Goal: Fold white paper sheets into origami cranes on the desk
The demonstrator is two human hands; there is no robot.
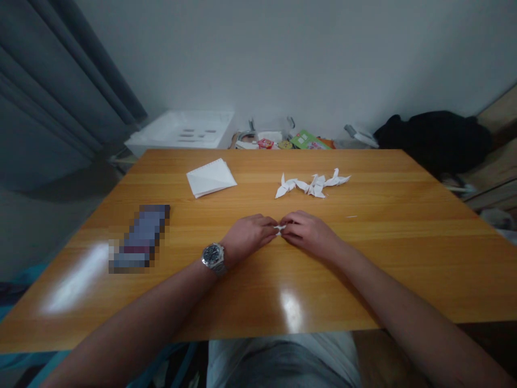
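Near the middle of the wooden table, a small piece of folded white paper point(279, 229) sits between my fingertips, mostly covered by them. My left hand point(253, 233), with a metal watch on its wrist, pinches the paper from the left. From the right side, my right hand point(306, 231) grips the same paper with bent fingers. Just beyond my hands lie several white folded paper cranes point(315, 186) in a loose row. A stack of white paper sheets point(212, 178) rests farther back on the left.
A blurred-out phone-like device point(141, 237) lies on the left of the table point(404, 269). A thin white strip point(351, 216) is at right. Behind the far edge stand a white tray point(181, 129), a green packet point(309, 140) and a black cloth-like heap point(436, 137).
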